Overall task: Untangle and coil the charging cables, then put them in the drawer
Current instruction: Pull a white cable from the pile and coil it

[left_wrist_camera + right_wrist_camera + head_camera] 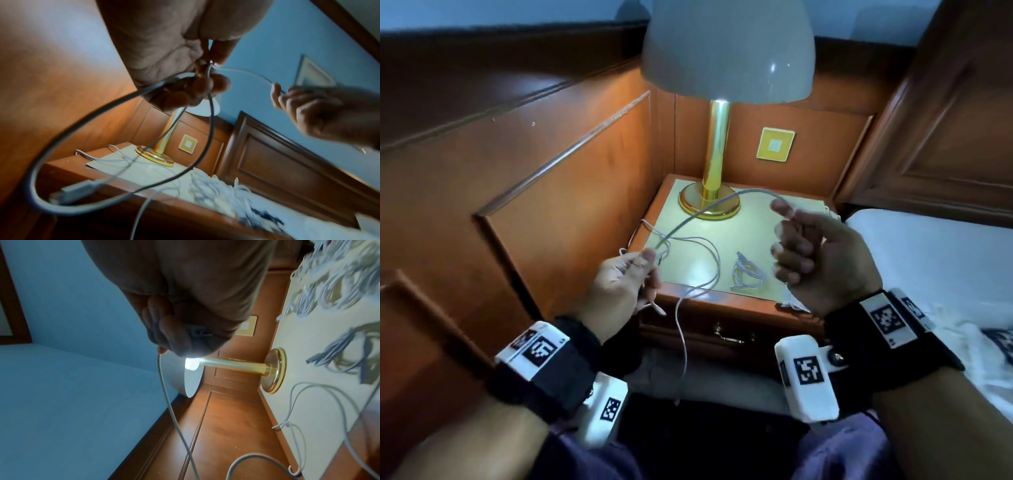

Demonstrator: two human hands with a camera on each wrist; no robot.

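— While the left hand [619,281] pinches the cable [709,207], why hold it taut?
— To coil it, probably; right hand [815,253] pinches its end at two o'clock, above the nightstand [784,246].

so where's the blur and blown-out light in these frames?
Head view: sharp on the nightstand, corners dim. Left wrist view: near cable loop and USB plug smeared; left hand soft. Right wrist view: lamp bulb clipped white below the right hand; coiled cables blurred.
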